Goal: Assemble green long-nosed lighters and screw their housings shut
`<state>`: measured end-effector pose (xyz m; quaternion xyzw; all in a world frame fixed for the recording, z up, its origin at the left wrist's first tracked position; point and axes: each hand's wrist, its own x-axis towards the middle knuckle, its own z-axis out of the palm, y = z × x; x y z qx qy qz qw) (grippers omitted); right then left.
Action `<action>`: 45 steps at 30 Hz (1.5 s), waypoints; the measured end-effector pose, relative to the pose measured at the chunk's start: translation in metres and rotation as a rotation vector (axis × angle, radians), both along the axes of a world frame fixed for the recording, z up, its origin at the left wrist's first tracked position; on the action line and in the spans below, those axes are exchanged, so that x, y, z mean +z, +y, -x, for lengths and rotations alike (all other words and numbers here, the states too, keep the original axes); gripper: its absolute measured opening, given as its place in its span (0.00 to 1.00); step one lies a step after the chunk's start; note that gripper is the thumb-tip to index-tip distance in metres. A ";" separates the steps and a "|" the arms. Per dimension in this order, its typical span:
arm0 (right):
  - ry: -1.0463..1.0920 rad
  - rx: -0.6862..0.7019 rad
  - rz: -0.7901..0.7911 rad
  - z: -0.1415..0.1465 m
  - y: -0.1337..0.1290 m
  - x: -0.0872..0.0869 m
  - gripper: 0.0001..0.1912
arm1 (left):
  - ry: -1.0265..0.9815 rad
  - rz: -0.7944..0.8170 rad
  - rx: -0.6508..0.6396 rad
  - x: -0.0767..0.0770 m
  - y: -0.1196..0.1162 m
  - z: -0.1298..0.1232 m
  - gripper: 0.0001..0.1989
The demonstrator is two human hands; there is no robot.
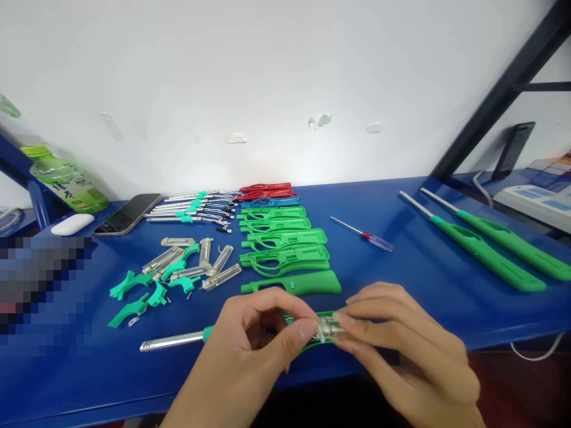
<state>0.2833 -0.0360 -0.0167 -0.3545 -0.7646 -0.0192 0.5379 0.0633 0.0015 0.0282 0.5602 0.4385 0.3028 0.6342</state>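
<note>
Near the front edge of the blue table, a green lighter shell with a metal tube (pixel 173 340) lies under my hands. My left hand (pixel 267 339) pinches a small whitish part at the end of a clear fuel tank (pixel 332 329). That tank is held between the thumb and fingers of my right hand (pixel 392 333), just above the shell. Fingers cover most of the shell and part of the tank. A closed green shell (pixel 307 283) lies just behind my hands, with open green shell halves (pixel 285 255) stacked beyond it.
Clear tanks (pixel 223 276) and teal triggers (pixel 129 309) lie at left, metal tubes (pixel 178 208) behind them. Farther left are a phone (pixel 129 214), white case (pixel 72 224) and bottle (pixel 66 181). A screwdriver (pixel 363 234) and two green lighters (pixel 491 252) lie right; red shells (pixel 267 190) at back.
</note>
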 end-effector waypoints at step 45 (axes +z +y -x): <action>-0.014 0.054 0.021 -0.004 -0.002 -0.006 0.11 | 0.227 -0.128 -0.085 -0.002 -0.011 0.001 0.17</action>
